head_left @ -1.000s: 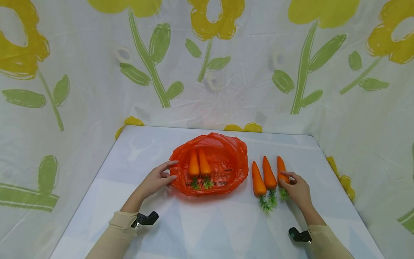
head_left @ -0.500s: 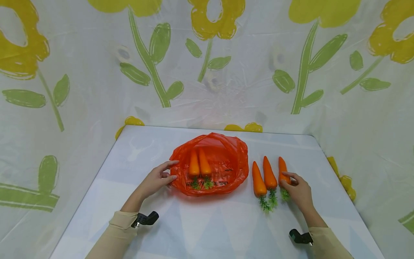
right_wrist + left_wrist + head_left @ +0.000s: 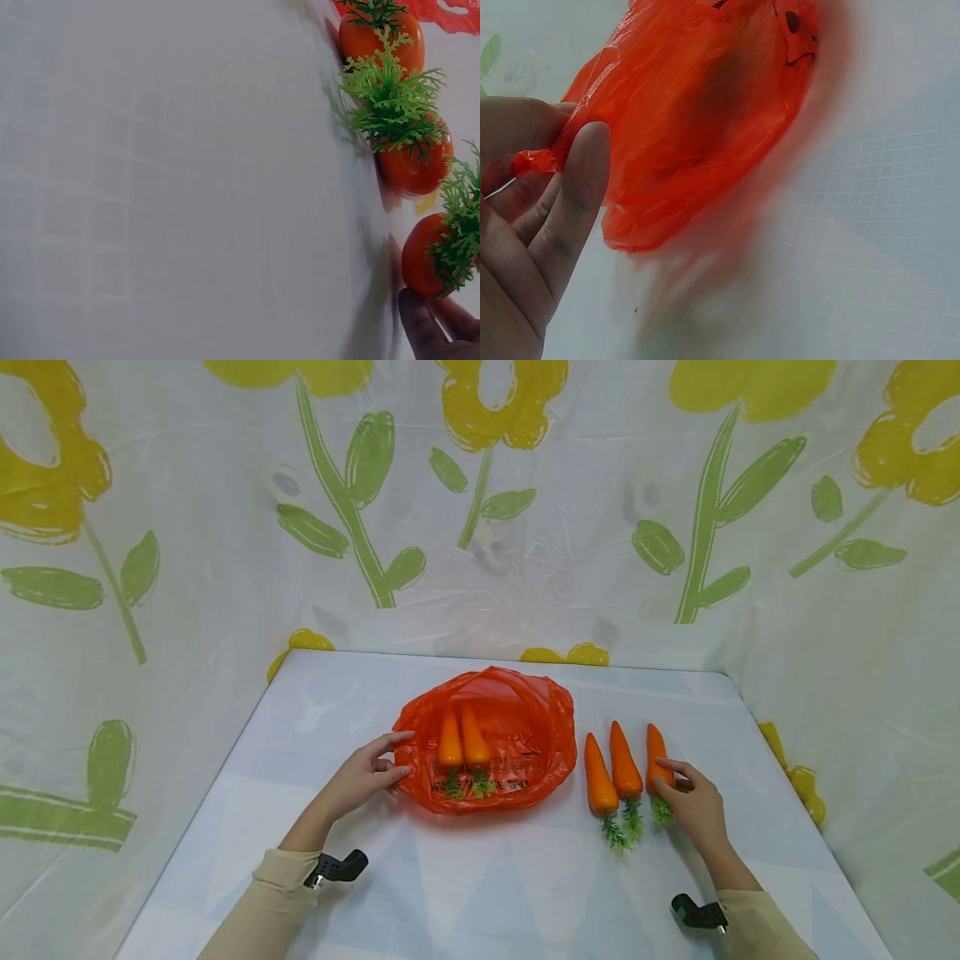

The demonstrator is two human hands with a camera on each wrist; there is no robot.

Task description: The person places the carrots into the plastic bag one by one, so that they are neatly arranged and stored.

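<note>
My left hand [image 3: 363,779] pinches the left edge of a red plastic bag [image 3: 558,735] between thumb and fingers; the left wrist view shows the bunched film of the bag [image 3: 697,142] caught there. Inside the bag's wide mouth lie two orange carrots with green tops, the left carrot [image 3: 450,743] beside the right carrot [image 3: 474,743]. To the right of the bag, my right hand [image 3: 693,802] holds the outermost carrot [image 3: 655,747] by its side, near the leafy end. In the right wrist view, a thumb and finger touch this carrot [image 3: 424,259] low on its rounded end.
Two more carrots, a left one [image 3: 598,781] and a middle one [image 3: 624,764], lie side by side between the bag and my right hand. All rest on a pale patterned table [image 3: 480,893]. A flower-print curtain [image 3: 555,577] hangs behind the table and at both sides.
The right hand and the outermost carrot have shifted very slightly to the right, a little away from the middle carrot. The left hand and the bag stay where they were.
</note>
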